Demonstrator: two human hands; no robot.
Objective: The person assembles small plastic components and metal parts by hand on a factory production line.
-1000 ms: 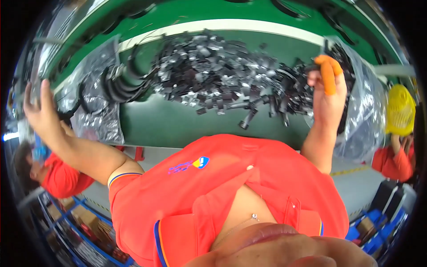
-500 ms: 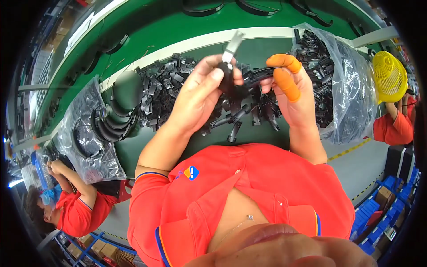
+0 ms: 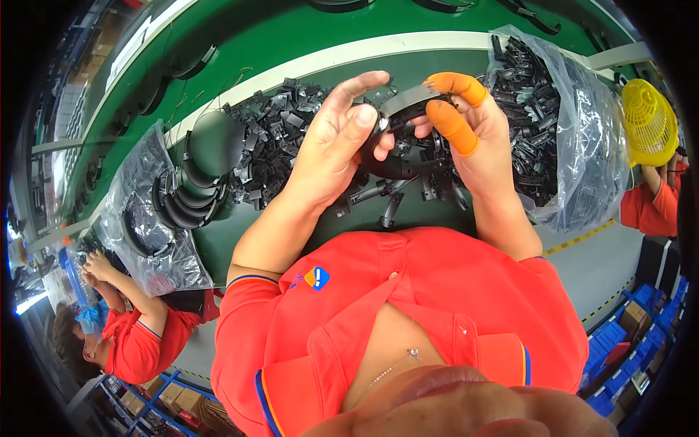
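In front of my chest my left hand (image 3: pixel 331 135) is closed round a black curved headband (image 3: pixel 393 166), its index finger stretched up. A bright metal strip (image 3: pixel 408 100) arcs from the headband by my left thumb across to my right hand (image 3: pixel 477 131). Orange finger cots cover the right thumb and index finger, which pinch the strip's far end. The other right fingers curl near the headband. Beneath both hands, loose black hinged pieces (image 3: pixel 391 210) lie on the green table (image 3: pixel 320 233).
Small black parts (image 3: pixel 269 138) are heaped to the left. A clear plastic bag (image 3: pixel 593 160) of black parts lies right. Finished-looking headbands (image 3: pixel 186 204) rest on another bag. A yellow basket (image 3: pixel 646 124) stands far right; co-workers in red (image 3: pixel 149 335) flank the table.
The metal strip, which pointed upward from my left hand, now bends across to the right. My right thumb and index finger have taken its end. The left index finger has lifted.
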